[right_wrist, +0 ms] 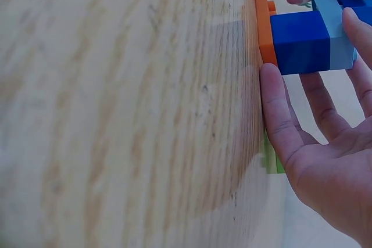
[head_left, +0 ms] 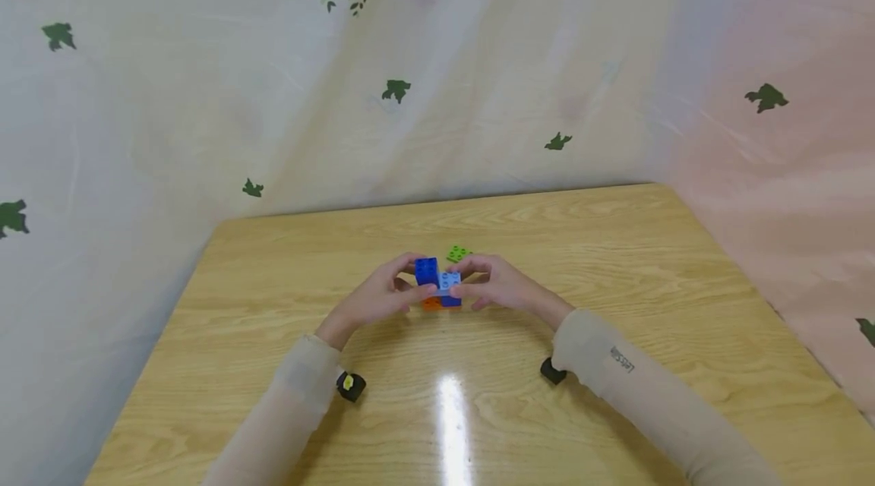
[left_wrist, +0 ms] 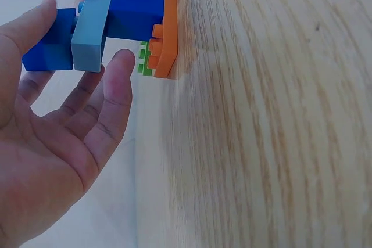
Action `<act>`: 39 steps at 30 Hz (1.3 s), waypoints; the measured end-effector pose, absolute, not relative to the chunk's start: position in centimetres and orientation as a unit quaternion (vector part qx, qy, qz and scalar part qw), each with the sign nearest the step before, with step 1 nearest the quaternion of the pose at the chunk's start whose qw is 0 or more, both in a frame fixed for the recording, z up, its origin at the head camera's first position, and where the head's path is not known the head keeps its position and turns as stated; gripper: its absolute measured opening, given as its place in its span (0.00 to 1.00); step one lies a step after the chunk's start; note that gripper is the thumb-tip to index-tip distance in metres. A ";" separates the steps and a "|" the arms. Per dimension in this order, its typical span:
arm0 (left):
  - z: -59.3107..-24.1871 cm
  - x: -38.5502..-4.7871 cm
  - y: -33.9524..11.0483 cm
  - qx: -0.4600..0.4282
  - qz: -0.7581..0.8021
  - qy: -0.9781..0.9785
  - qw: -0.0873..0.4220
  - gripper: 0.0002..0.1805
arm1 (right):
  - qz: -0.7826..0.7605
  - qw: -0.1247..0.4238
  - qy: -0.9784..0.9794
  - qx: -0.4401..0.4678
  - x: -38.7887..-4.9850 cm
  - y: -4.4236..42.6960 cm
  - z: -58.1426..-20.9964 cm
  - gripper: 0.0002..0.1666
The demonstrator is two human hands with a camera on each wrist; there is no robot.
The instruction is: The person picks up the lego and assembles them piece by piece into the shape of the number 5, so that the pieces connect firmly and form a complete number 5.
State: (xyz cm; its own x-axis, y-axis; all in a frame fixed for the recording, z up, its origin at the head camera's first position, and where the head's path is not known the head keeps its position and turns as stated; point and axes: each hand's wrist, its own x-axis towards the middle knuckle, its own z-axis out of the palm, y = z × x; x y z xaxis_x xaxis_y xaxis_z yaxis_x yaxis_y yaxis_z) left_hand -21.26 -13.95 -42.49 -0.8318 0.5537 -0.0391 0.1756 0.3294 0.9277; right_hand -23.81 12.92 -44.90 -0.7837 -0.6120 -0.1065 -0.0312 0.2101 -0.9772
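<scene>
We see the left hand (head_left: pixel 374 295) pinching the upper dark blue block (head_left: pixel 427 270), its thumb in front and fingers behind. The right hand (head_left: pixel 502 285) grips the light blue brick (head_left: pixel 449 280), thumb on the near side. We find that light blue brick under the upper block, which sits at its left end, and on top of the lower dark blue block (head_left: pixel 451 301). The lower block stands on the right part of the orange plate (head_left: pixel 431 304), whose bare studs show on the left; the plate lies on the table (head_left: pixel 273 281). Just behind, near the right fingers, we see a green studded piece (head_left: pixel 458 253) on the table. Farther back hangs a leaf-patterned cloth (head_left: pixel 478 76).
</scene>
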 end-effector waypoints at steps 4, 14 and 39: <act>-42.7 -21.2 -13.9 0.216 0.534 0.798 0.179 0.31 | -0.588 0.248 0.738 -0.220 -23.8 12.9 -44.9 0.22; -42.9 -21.1 -13.9 0.209 0.525 0.805 0.180 0.27 | -0.582 0.252 0.741 -0.220 -23.9 13.0 -44.9 0.22; -42.8 -21.2 -13.6 0.247 0.476 0.825 0.178 0.22 | -0.580 0.247 0.744 -0.221 -24.0 13.0 -45.2 0.23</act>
